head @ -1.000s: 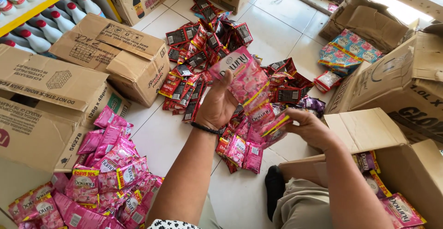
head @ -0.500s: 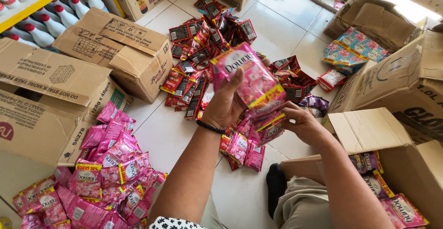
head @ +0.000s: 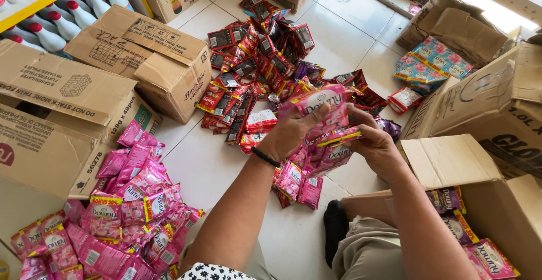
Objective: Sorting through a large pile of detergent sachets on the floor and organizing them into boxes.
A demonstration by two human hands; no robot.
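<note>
Head view: both hands gripping a strip of pink sachets above the floor.
Left hand (head: 293, 130) now closes over the pink sachets (head: 324, 125) top, lower than before; right hand (head: 375, 144) clasps the right edge, nearer the left. Red sachet pile (head: 254, 60) lies beyond, open box (head: 491, 212) at right.

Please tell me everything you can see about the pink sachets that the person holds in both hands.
The pink sachets are a joined strip of small glossy packets that look like plastic film, pink with white lettering and yellow edge bands. The left hand grips the upper packet, held upright; the right hand holds the lower ones, which hang folded down onto loose pink packets on the tiled floor.
</note>
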